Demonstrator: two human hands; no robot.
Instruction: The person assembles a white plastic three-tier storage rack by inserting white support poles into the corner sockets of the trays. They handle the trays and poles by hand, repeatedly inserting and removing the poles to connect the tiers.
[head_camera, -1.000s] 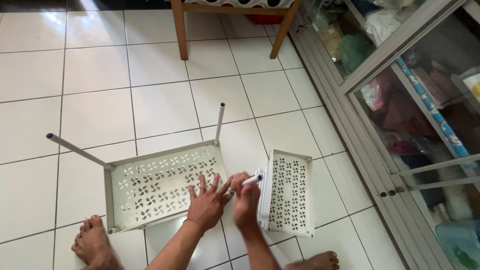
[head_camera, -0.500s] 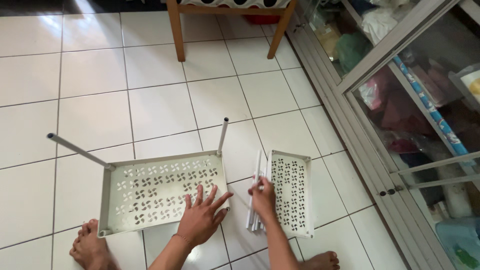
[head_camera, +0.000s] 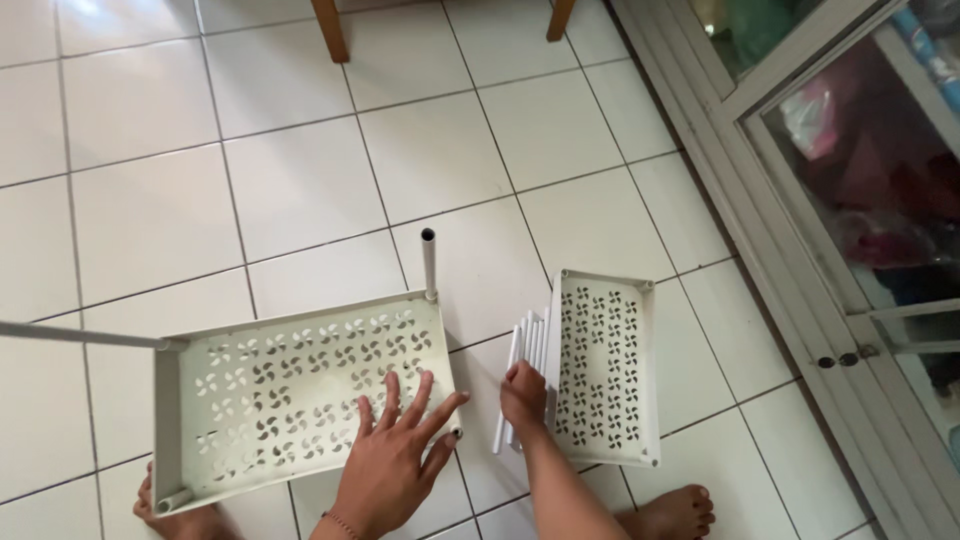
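A white tiled floor (head_camera: 300, 190) is seen from above, with two pale perforated plastic shelf trays laid on it. The larger tray (head_camera: 270, 390) lies to the left, its raised rim turned upward. Two white poles are fitted at its far corners: an upright pole (head_camera: 429, 262) at the far right corner, and a slanted pole (head_camera: 75, 335) that runs off the left edge of the view. The left hand (head_camera: 392, 462) is pressed flat on the tray's near right part, fingers spread wide, with nothing gripped.

The smaller tray (head_camera: 605, 365) lies to the right, well apart from the larger one. In the strip of floor between the trays, a bundle of loose white tubes (head_camera: 528, 350) is laid against the smaller tray's left edge. The right hand (head_camera: 523, 395) is curled over the near end of this bundle; how firmly the tubes are clasped cannot be told.

Bare feet are seen at the bottom edge: the left foot (head_camera: 175, 520) under the larger tray's near corner, the right foot (head_camera: 670, 512) just below the smaller tray.

Open tiles extend beyond both trays up to two wooden furniture legs (head_camera: 330, 30). The right side is bounded by a glass-fronted cabinet (head_camera: 840, 200).
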